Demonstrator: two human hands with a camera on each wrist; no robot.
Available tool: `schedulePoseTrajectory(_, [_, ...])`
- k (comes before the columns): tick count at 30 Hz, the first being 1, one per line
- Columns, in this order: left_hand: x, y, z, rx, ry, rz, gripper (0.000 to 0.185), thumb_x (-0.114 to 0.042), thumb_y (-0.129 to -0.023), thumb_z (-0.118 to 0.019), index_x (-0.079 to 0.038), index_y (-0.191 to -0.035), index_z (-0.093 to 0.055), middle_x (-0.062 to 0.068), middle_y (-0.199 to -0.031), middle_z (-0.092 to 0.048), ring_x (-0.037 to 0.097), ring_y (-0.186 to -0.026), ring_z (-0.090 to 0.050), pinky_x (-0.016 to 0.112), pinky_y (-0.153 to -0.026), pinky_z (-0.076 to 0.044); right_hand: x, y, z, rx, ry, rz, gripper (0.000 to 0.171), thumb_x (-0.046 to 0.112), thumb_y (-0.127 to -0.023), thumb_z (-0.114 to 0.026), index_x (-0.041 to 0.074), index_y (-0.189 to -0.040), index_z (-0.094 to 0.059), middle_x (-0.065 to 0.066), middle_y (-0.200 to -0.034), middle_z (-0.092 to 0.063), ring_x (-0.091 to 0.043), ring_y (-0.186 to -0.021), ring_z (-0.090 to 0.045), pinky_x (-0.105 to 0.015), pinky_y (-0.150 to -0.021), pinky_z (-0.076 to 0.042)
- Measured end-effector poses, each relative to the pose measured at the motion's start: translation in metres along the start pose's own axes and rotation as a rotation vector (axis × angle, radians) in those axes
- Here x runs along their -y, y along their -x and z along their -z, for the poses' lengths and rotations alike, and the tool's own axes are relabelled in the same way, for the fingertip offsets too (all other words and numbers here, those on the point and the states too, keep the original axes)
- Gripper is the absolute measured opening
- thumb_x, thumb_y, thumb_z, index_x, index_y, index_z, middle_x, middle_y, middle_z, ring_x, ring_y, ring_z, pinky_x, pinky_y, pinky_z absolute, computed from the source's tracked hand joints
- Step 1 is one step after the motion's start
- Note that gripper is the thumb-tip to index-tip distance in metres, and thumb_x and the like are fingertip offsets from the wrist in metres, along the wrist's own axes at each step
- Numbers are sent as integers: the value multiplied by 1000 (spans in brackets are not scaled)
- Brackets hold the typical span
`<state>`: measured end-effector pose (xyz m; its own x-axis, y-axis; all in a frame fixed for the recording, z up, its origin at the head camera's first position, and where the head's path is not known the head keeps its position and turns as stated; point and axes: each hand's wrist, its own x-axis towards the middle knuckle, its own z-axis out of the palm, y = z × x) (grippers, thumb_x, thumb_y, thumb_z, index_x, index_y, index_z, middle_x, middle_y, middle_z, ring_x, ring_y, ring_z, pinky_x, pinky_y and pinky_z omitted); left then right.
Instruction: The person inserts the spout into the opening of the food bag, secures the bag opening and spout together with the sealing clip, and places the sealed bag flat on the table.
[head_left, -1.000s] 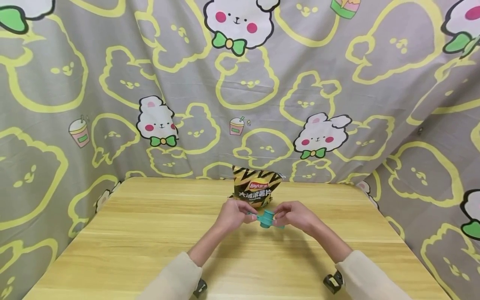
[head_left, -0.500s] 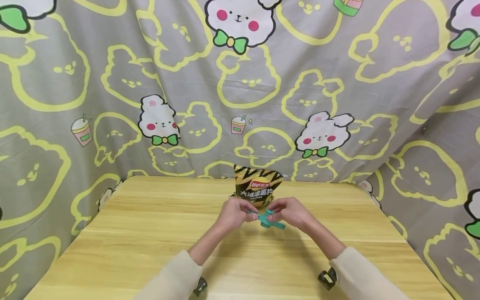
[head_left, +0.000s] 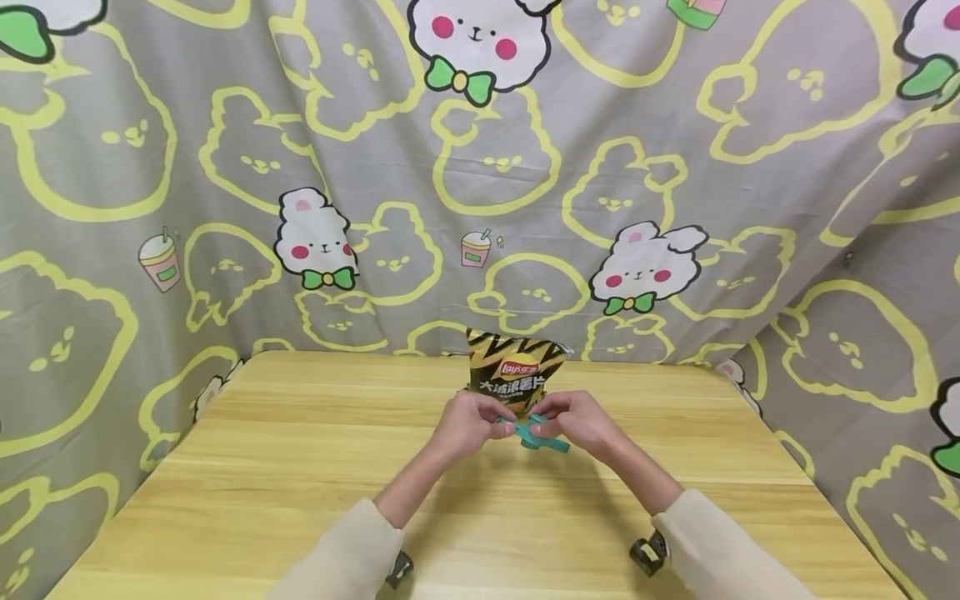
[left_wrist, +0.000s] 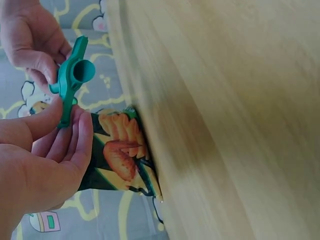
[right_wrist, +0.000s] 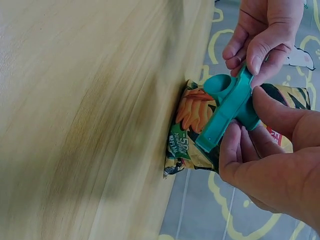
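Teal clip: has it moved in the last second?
Yes. The teal clip, held by the left hand and right hand, has moved slightly away from the person, toward the chip bag, and now overlaps its lower edge.

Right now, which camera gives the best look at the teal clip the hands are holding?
The right wrist view: the teal clip fills the frame's middle, with its round spout and long bar clear, pinched by the right hand and left hand. The left wrist view shows it nearly edge-on. In the head view it is small and mostly covered by fingers.
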<state>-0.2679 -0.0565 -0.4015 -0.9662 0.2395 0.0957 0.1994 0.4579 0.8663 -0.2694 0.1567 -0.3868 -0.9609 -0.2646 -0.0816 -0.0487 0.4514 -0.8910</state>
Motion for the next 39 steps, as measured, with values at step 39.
schedulePoseTrajectory(39, [-7, 5, 23, 149, 17, 47, 11, -3, -85, -77, -10, -92, -81, 3, -85, -78, 15, -78, -71, 39, -82, -55, 8, 5, 2, 68, 36, 14, 10, 2, -83, -77, 2, -93, -77, -9, -88, -71, -21, -84, -60, -32, -78, -49])
